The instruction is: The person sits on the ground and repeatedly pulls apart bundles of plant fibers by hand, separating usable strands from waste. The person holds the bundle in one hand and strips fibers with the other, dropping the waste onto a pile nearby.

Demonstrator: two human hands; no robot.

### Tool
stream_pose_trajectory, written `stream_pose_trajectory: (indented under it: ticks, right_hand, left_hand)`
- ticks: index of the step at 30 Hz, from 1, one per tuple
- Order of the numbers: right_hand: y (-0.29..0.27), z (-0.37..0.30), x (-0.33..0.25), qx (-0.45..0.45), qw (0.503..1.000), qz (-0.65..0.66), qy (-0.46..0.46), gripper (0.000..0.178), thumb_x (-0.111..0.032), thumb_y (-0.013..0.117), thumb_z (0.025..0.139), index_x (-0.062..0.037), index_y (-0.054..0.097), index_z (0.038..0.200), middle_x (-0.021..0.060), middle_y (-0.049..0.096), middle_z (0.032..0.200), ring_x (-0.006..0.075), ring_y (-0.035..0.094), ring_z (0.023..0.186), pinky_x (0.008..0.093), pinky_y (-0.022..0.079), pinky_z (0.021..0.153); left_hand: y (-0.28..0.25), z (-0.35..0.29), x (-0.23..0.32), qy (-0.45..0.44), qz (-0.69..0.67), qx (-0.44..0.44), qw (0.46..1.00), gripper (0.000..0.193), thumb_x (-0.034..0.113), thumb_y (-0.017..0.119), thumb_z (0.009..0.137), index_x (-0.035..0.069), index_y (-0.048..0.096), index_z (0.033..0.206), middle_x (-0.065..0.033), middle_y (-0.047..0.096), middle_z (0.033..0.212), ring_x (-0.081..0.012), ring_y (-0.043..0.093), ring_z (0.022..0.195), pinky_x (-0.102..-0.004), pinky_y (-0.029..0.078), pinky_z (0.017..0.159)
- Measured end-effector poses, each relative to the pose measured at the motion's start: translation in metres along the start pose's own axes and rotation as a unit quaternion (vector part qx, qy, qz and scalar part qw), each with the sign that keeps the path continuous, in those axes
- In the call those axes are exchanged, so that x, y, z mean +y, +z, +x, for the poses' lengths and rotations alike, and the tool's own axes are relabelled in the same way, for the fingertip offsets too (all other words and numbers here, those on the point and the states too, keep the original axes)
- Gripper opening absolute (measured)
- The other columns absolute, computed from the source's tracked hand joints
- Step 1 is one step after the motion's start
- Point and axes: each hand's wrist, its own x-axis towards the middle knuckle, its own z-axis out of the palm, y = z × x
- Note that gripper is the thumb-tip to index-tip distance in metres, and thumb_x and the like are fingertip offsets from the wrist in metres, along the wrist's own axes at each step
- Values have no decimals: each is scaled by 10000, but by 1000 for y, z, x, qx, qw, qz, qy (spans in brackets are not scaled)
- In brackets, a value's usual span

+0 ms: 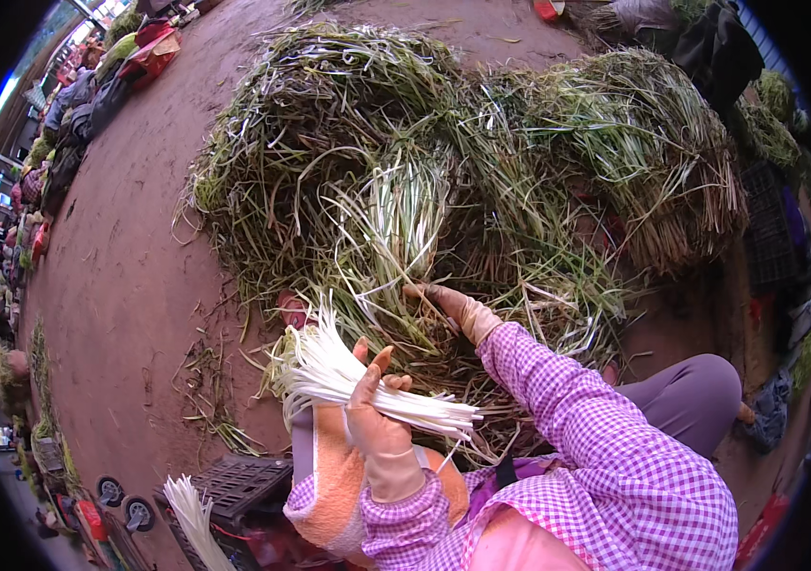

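Note:
My left hand (379,411), in a tan glove, is curled round a thick bundle of long white stalks (329,369), likely blanched chives. Their loose ends fan out to the upper left, while the gathered ends point right. Farther forward, my right hand (453,306), also gloved, reaches into a big heap of green leafy stalks (339,105). Its fingers close on a few stalks at the heap's near side, partly hidden by leaves. Just beyond it lies a paler, whitish-green clump (407,209). An orange towel (329,495) covers my lap under the bundle.
At the lower left is a black plastic crate (234,481), with another white bundle (194,523) beside it. Small wheels (139,514) stand left of that. Leaf scraps (210,390) litter the reddish floor (120,314). A dark crate (769,228) stands at the right.

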Motion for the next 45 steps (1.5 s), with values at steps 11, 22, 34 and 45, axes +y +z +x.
stream_pose_trajectory:
  ticks: [11, 22, 34, 45]
  right_hand:
    - [54, -39, 24, 5, 988, 61, -144, 359, -370, 739, 831, -89, 714, 1053, 62, 730, 890, 172, 702, 732, 309, 587, 641]
    - [130, -83, 19, -85, 943, -117, -300, 387, -392, 731, 841, -56, 697, 1030, 41, 720, 898, 154, 688, 711, 279, 576, 615]
    - [290, -166, -128, -191, 804, -437, -355, 286, -223, 609, 937, 6, 638, 1107, 64, 665, 835, 139, 601, 566, 277, 541, 576]
    - [53, -181, -74, 458, 729, -490, -135, 517, -139, 494, 998, -80, 317, 1481, 152, 676, 1009, 128, 575, 524, 269, 518, 448]
  left_hand:
    - [-3, -7, 8, 5, -17, 2, 1000, 501, 8, 566, 914, 65, 429, 1393, -154, 671, 1075, -130, 629, 647, -337, 600, 665]
    - [-10, -13, 23, 75, -5, 18, 997, 430, 34, 566, 911, 97, 505, 1331, -124, 674, 1098, -117, 606, 652, -264, 580, 639]
    - [-16, -17, 38, 92, -38, -9, 995, 326, 54, 532, 952, 92, 523, 1276, -111, 665, 1067, -115, 531, 638, -286, 537, 654]
    - [-1, -32, 27, 110, 54, -5, 992, 235, 88, 526, 971, 72, 551, 1204, -118, 694, 1019, -99, 574, 634, -263, 577, 625]
